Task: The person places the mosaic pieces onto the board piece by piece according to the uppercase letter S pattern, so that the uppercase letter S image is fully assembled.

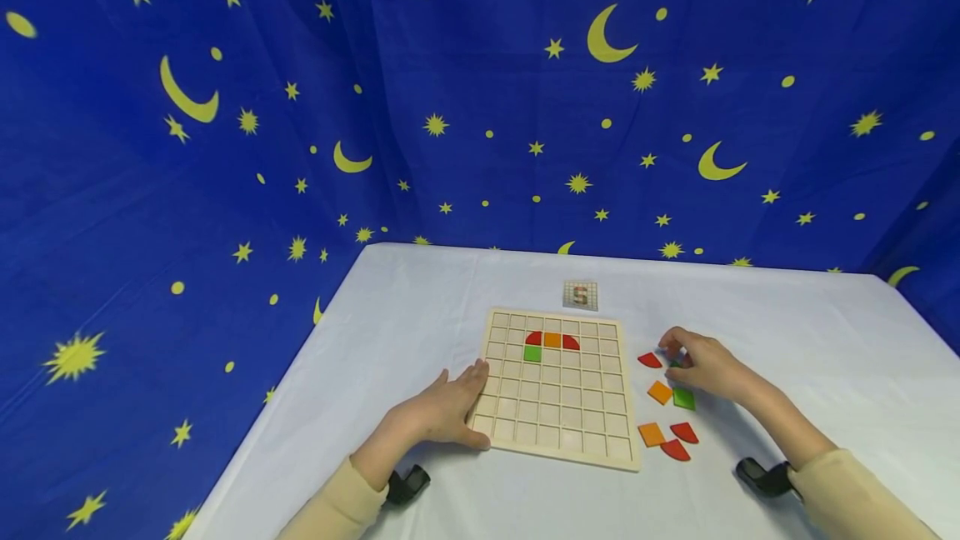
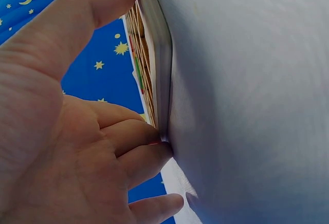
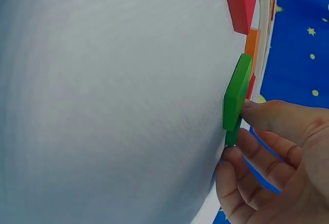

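Board (image 1: 553, 397) between hands (image 1: 448, 409) (image 1: 703, 363) (right grip unclear)

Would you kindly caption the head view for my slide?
Left grip touching a gridded board, right grip amid loose coloured tiles.

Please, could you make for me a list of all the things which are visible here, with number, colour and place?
Table: 1, white-covered, under everything
Backdrop: 1, blue with yellow stars, moons and dots, around the table
Grid board: 1, pale wood colour, on the table
Pattern card: 1, pale with coloured figure, beyond the board
Placed quarter-circles: 2, red, on the board
Placed squares: 2, one green, one orange, on the board
Loose quarter-circles: 3, red, right of the board
Loose squares: 3, two orange, one green, right of the board
Partly hidden piece: 1, green, among the loose ones
Wrist devices: 2, black, at the wrists
Sleeves: 2, beige, on the forearms
Left hand: 1, bare, touching the board's left edge
Right hand: 1, bare, at the partly hidden piece
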